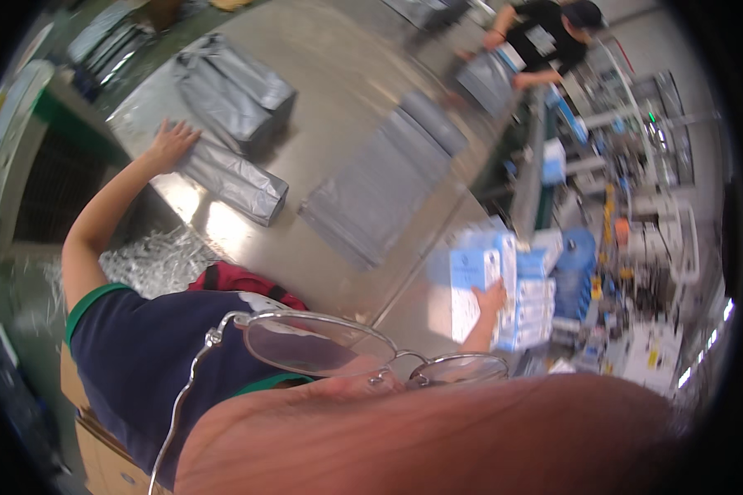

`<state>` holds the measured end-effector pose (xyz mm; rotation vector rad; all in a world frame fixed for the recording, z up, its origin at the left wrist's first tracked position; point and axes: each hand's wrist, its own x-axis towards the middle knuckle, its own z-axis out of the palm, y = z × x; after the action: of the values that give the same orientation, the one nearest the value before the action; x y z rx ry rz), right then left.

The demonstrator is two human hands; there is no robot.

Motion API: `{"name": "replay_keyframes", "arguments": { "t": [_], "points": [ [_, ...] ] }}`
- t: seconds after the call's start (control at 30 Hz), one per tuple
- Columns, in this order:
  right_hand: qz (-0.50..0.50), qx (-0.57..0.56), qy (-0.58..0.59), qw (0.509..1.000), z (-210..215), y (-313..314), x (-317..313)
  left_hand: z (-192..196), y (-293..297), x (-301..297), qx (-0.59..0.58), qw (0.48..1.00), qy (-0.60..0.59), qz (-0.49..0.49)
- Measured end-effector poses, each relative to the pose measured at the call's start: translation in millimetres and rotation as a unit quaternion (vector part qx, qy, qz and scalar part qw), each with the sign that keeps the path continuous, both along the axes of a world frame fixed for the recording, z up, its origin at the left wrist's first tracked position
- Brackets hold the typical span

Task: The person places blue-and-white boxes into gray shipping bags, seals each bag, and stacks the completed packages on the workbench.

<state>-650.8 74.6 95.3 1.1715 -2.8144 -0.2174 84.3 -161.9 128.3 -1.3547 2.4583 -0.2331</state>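
Note:
My left hand (175, 144) is stretched out to the left, its fingers spread on the end of a long grey plastic-wrapped package (233, 183). Beside that package, farther back, lies a bulkier grey bagged package (231, 89). Over at the right, my right hand (491, 299) is closed on a blue-and-white box (473, 271), somewhat blurred. Against it stand several similar blue-and-white boxes (527, 309). Between my hands a flat grey plastic bag (376, 190) lies on the metal table (322, 78).
A person (545, 41) in a black shirt and cap handles a grey bag (487, 82) at the far right. Next to them runs a conveyor (541, 165). Shredded white strips (157, 264) and a red item (243, 280) lie near my left side. Eyeglasses (322, 334) cross the lower view.

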Motion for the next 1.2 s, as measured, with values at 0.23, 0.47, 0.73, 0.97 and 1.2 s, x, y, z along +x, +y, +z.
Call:
{"name": "replay_keyframes", "arguments": {
  "t": [0.23, 0.47, 0.73, 0.97, 1.2],
  "points": [
    [0.058, -0.003, -0.040, 0.997, 17.9, -22.6, 41.2, -5.2, -12.4, -29.4, 0.055, 0.993, 0.012, -0.104],
    [0.151, -0.365, -0.432, 0.811, 58.1, -26.7, 122.5, -50.5, -91.0, 5.5, -0.140, 0.987, -0.082, 0.002],
    [0.103, -0.373, -0.477, 0.789, -99.1, -8.3, 262.5, -85.8, 39.2, -213.6, 0.047, 0.945, 0.265, -0.183],
    [0.190, -0.034, -0.388, 0.901, -51.8, -103.5, 262.5, -150.6, -1.2, -299.1, 0.061, 0.932, 0.209, -0.291],
    [0.206, -0.103, -0.276, 0.933, -52.6, -132.0, 299.3, -120.5, -20.8, -319.9, 0.132, 0.888, 0.390, -0.204]
  ]
}}
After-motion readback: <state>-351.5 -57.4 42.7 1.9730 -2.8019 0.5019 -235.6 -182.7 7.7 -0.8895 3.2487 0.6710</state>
